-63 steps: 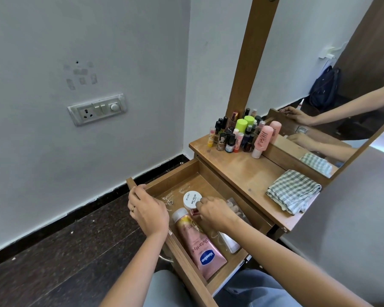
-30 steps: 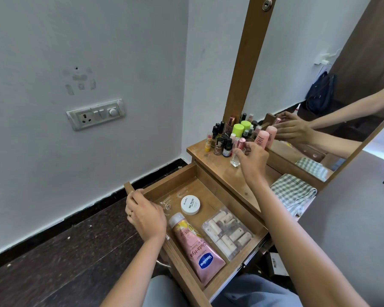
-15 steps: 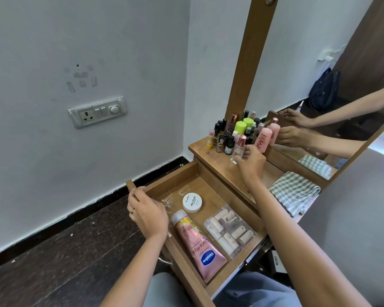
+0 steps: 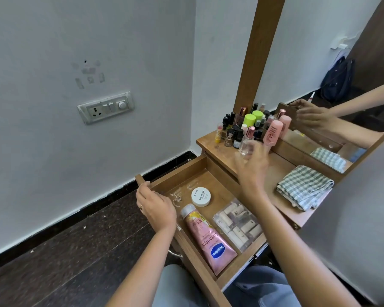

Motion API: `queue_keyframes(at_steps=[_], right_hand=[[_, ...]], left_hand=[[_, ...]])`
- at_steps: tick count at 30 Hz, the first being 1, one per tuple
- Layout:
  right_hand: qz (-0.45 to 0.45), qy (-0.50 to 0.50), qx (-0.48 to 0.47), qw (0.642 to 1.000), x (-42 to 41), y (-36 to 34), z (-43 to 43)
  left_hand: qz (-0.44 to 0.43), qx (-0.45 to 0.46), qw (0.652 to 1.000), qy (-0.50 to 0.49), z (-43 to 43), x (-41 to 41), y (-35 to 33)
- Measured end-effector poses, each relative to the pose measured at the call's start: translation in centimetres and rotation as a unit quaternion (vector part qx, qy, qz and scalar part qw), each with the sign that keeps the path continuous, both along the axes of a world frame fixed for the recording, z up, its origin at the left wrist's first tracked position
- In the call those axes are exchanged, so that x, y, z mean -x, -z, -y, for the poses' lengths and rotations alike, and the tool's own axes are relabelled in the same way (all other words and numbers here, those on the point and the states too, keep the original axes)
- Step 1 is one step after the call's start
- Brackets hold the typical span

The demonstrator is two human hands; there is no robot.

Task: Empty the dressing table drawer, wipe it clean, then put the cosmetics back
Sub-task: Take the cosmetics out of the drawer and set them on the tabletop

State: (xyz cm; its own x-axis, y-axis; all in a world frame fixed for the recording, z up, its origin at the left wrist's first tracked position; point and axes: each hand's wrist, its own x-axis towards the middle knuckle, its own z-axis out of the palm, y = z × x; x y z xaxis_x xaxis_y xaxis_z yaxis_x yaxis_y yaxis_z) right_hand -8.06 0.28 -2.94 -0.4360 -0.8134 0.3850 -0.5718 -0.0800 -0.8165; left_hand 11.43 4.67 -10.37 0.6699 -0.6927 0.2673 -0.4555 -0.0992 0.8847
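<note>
Matt wood drawer [image 4: 182, 171] w/ whitish smears; glossy pink plastic Vaseline tube [image 4: 208, 238]; clear plastic case [image 4: 237, 222]; woven checked cloth [image 4: 304, 187], tabletop's rt edge.

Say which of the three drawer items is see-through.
The clear plastic case of small tubes, beside the pink Vaseline tube; that tube and the white round jar are opaque.

Pale walls [image 4: 42, 162] meet a dark speckled floor [image 4: 64, 251]. A wood-framed mirror [image 4: 308, 52] rises along the counter's [image 4: 282, 167] back edge.
</note>
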Motion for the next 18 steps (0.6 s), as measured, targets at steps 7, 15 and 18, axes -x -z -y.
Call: queue_keyframes(at_steps=[7, 15, 18], right_hand=[[-0.076, -0.373, -0.254, 0.889, -8.9, 5.8, -1.7], [-0.257, -0.323, -0.373, 0.831, -13.8, 9.0, 1.4], [-0.259, -0.310, -0.394, 0.826, -14.4, 9.4, 2.1]], left_hand=[[-0.055, -0.009, 0.998, -0.026, -0.2, -0.2, -0.4], [-0.038, -0.017, 0.999, -0.025, -0.1, -0.2, -0.3], [-0.030, -0.023, 0.999, -0.022, -0.1, -0.3, 0.0]])
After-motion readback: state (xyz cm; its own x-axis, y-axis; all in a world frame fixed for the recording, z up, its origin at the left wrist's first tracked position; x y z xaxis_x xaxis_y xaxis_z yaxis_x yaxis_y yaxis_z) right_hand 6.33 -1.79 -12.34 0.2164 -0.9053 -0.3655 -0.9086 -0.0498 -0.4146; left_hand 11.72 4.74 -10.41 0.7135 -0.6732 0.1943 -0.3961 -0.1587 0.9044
